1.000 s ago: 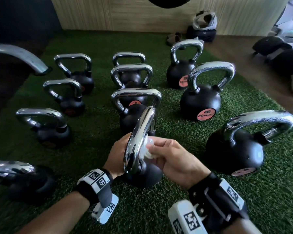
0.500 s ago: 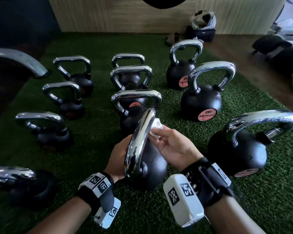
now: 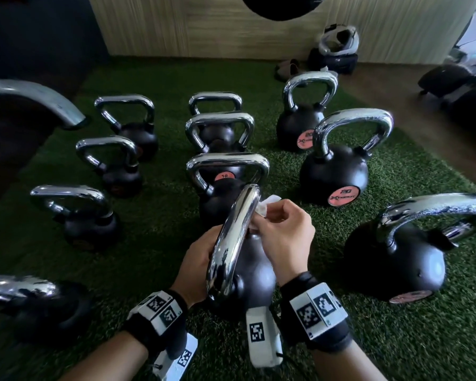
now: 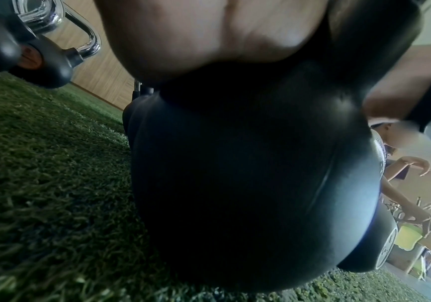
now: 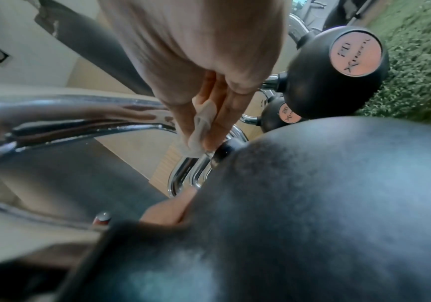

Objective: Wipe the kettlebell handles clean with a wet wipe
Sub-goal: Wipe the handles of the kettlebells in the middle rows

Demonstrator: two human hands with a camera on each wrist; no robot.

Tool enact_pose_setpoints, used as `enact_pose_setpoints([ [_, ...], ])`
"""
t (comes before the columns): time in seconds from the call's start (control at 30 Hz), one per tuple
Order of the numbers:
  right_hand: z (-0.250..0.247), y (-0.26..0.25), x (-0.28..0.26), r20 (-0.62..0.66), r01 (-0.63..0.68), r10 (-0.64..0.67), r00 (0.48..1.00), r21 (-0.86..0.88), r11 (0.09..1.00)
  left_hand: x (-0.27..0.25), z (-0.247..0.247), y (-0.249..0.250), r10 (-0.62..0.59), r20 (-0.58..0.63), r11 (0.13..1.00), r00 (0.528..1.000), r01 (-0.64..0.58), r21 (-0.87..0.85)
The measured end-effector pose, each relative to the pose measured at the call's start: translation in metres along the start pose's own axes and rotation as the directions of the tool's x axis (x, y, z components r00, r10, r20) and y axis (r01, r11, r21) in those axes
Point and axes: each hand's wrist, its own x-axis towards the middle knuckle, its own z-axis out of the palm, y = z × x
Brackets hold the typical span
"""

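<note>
A black kettlebell (image 3: 256,273) with a chrome handle (image 3: 231,237), seen edge-on, stands on the green turf just in front of me. My left hand (image 3: 204,251) holds its left side, the fingers hidden behind the handle; the left wrist view shows the palm (image 4: 209,36) pressed on the black body (image 4: 248,173). My right hand (image 3: 270,215) pinches a white wet wipe (image 3: 267,204) against the far end of the handle. In the right wrist view the wipe (image 5: 201,126) lies between the fingers (image 5: 224,114), near where the handle (image 5: 80,114) meets the body.
Several other chrome-handled kettlebells stand around on the turf: one marked 12 (image 3: 226,174) right behind, one marked 20 (image 3: 338,174) to the right, a large one (image 3: 396,259) close on the right, others at left (image 3: 85,215). Bags (image 3: 338,48) lie by the wooden wall.
My right hand has slid the wipe up from the lower inner side of the handle to its far upper end, and the wrist has turned. The left hand has stayed on the kettlebell.
</note>
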Motion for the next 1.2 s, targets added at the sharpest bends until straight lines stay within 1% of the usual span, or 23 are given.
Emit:
enact_pose_setpoints([
  [0.13, 0.003, -0.010, 0.002, 0.000, 0.091, -0.091, 0.996, -0.065, 0.994, 0.006, -0.011, -0.013, 0.186, -0.054, 0.948, 0.981, -0.164, 0.274],
  [0.17, 0.004, -0.011, 0.003, 0.001, 0.105, -0.105, 0.994, -0.076, 0.992, 0.008, -0.015, -0.015, 0.236, -0.034, 0.912, 0.971, -0.210, 0.352],
  [0.2, 0.005, -0.011, 0.003, 0.008, 0.117, -0.117, 0.993, -0.088, 0.989, 0.009, -0.015, -0.016, 0.228, -0.008, 0.873, 0.974, -0.201, 0.444],
  [0.23, 0.007, -0.008, 0.002, 0.020, 0.130, -0.129, 0.991, -0.113, 0.985, 0.011, -0.015, -0.017, 0.286, 0.024, 0.794, 0.958, -0.251, 0.553],
  [0.3, 0.008, -0.001, -0.001, 0.069, 0.152, -0.142, 0.988, -0.178, 0.972, 0.011, -0.013, -0.021, 0.391, -0.022, 0.682, 0.920, -0.273, 0.679],
  [0.33, 0.007, 0.002, -0.001, 0.106, 0.162, -0.142, 0.984, -0.214, 0.963, 0.009, -0.013, -0.015, 0.356, -0.027, 0.728, 0.934, -0.259, 0.635],
  [0.37, 0.004, 0.005, 0.002, 0.155, 0.173, -0.138, 0.978, -0.243, 0.955, 0.009, -0.014, -0.006, 0.348, 0.001, 0.801, 0.937, -0.298, 0.519],
  [0.43, -0.006, 0.006, 0.010, 0.258, 0.170, -0.105, 0.960, -0.248, 0.954, -0.001, -0.017, 0.017, 0.304, -0.012, 0.930, 0.953, -0.294, 0.220],
  [0.47, -0.014, 0.006, 0.016, 0.289, 0.167, -0.091, 0.953, -0.249, 0.954, -0.012, -0.015, 0.032, 0.298, -0.002, 0.939, 0.954, -0.293, 0.180],
  [0.5, -0.023, 0.004, 0.021, 0.300, 0.181, -0.100, 0.949, -0.255, 0.950, -0.023, -0.012, 0.046, 0.350, 0.050, 0.909, 0.936, -0.352, 0.223],
  [0.57, -0.036, -0.004, 0.032, 0.297, 0.264, -0.183, 0.937, -0.259, 0.929, -0.050, 0.000, 0.067, 0.403, 0.158, 0.778, 0.902, -0.428, 0.459],
  [0.6, -0.040, -0.010, 0.037, 0.307, 0.319, -0.235, 0.922, -0.261, 0.911, -0.063, 0.008, 0.076, 0.386, 0.201, 0.667, 0.900, -0.423, 0.614],
  [0.67, -0.040, -0.024, 0.047, 0.384, 0.401, -0.287, 0.877, -0.258, 0.879, -0.078, 0.019, 0.078, 0.450, 0.197, 0.302, 0.871, -0.356, 0.884],
  [0.7, -0.039, -0.030, 0.051, 0.461, 0.427, -0.286, 0.840, -0.237, 0.873, -0.080, 0.022, 0.075, 0.501, 0.197, 0.159, 0.843, -0.314, 0.936],
  [0.73, -0.037, -0.037, 0.054, 0.550, 0.461, -0.282, 0.786, -0.218, 0.860, -0.081, 0.024, 0.072, 0.521, 0.194, 0.106, 0.831, -0.289, 0.951],
  [0.77, -0.035, -0.041, 0.056, 0.625, 0.502, -0.282, 0.728, -0.206, 0.840, -0.080, 0.025, 0.070, 0.522, 0.187, 0.118, 0.832, -0.287, 0.950],
  [0.83, -0.034, -0.043, 0.060, 0.688, 0.563, -0.297, 0.662, -0.194, 0.803, -0.076, 0.023, 0.071, 0.489, 0.172, 0.225, 0.855, -0.314, 0.922],
  [0.87, -0.034, -0.041, 0.061, 0.690, 0.573, -0.304, 0.657, -0.194, 0.796, -0.073, 0.020, 0.072, 0.467, 0.173, 0.259, 0.867, -0.321, 0.911],
  [0.97, -0.038, -0.032, 0.062, 0.666, 0.595, -0.337, 0.665, -0.201, 0.778, -0.070, 0.015, 0.085, 0.402, 0.218, 0.274, 0.889, -0.344, 0.898],
  [1.07, -0.055, -0.024, 0.056, 0.621, 0.613, -0.403, 0.672, -0.160, 0.774, -0.059, 0.000, 0.106, 0.217, 0.343, 0.293, 0.914, -0.396, 0.870],
  [1.1, -0.062, -0.021, 0.051, 0.601, 0.613, -0.418, 0.681, -0.157, 0.774, -0.053, -0.007, 0.114, 0.146, 0.381, 0.259, 0.913, -0.408, 0.876],
  [1.13, -0.069, -0.017, 0.045, 0.584, 0.613, -0.421, 0.694, -0.171, 0.772, -0.046, -0.013, 0.123, 0.093, 0.412, 0.189, 0.906, -0.422, 0.887],
  [1.2, -0.080, -0.008, 0.028, 0.543, 0.619, -0.442, 0.714, -0.195, 0.761, -0.033, -0.022, 0.138, 0.021, 0.443, 0.007, 0.896, -0.444, 0.896],
])
